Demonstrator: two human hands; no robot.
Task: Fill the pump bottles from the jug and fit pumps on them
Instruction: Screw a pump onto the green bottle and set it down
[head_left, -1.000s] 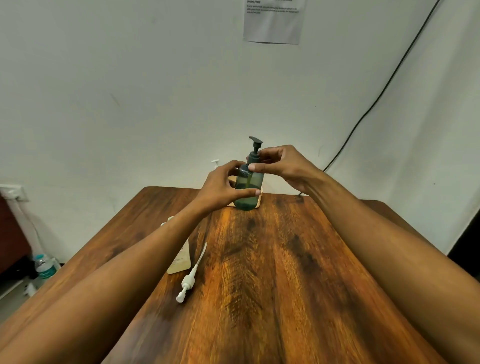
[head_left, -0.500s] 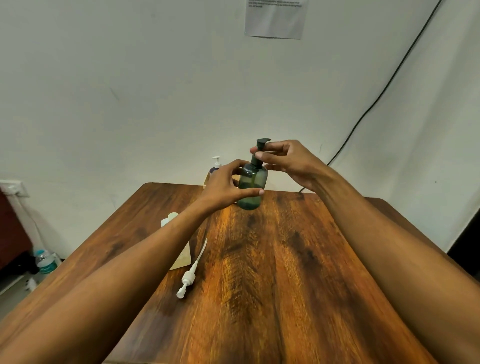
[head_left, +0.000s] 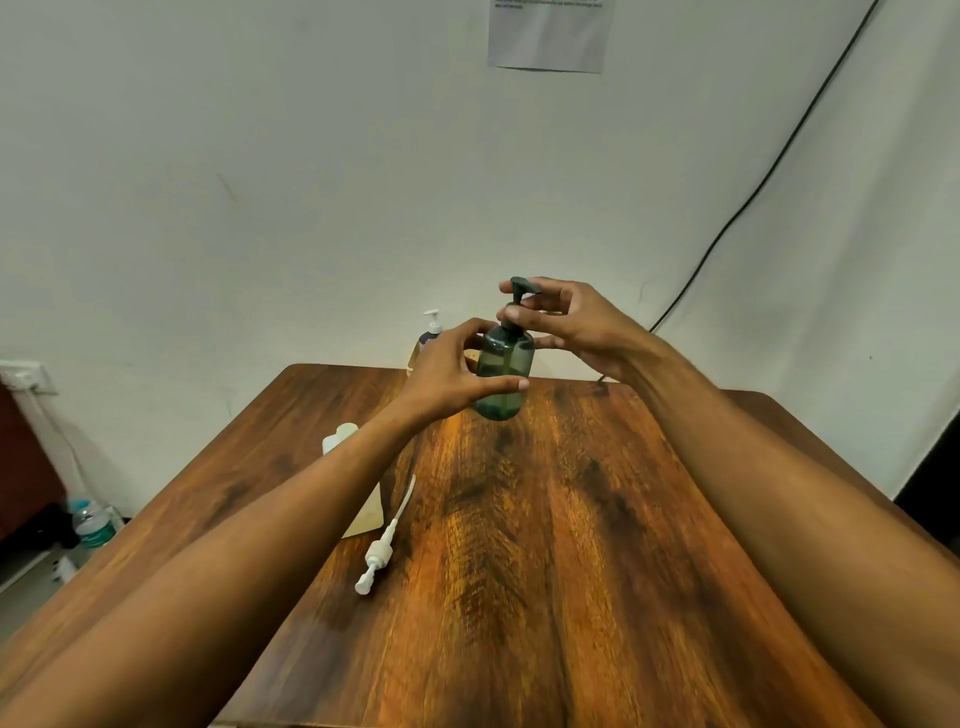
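Observation:
A dark green pump bottle (head_left: 506, 371) is held above the far part of the wooden table (head_left: 545, 545). My left hand (head_left: 449, 376) grips its body from the left. My right hand (head_left: 574, 322) pinches the dark pump (head_left: 519, 291) at the bottle's neck and head. A loose white pump (head_left: 382, 548) with its long tube lies on the table near my left forearm. Behind that forearm stands a pale cream bottle (head_left: 358, 499), mostly hidden. At the far edge stands another bottle with a white pump (head_left: 431, 330).
The table ends against a white wall. A black cable (head_left: 769, 171) runs down the wall at the right. A paper sheet (head_left: 548, 34) hangs on the wall. A water bottle (head_left: 93, 525) stands on the floor to the left.
The green bottle has been lifted off the table and tilted slightly. My right hand has shifted up from the collar toward the pump head.

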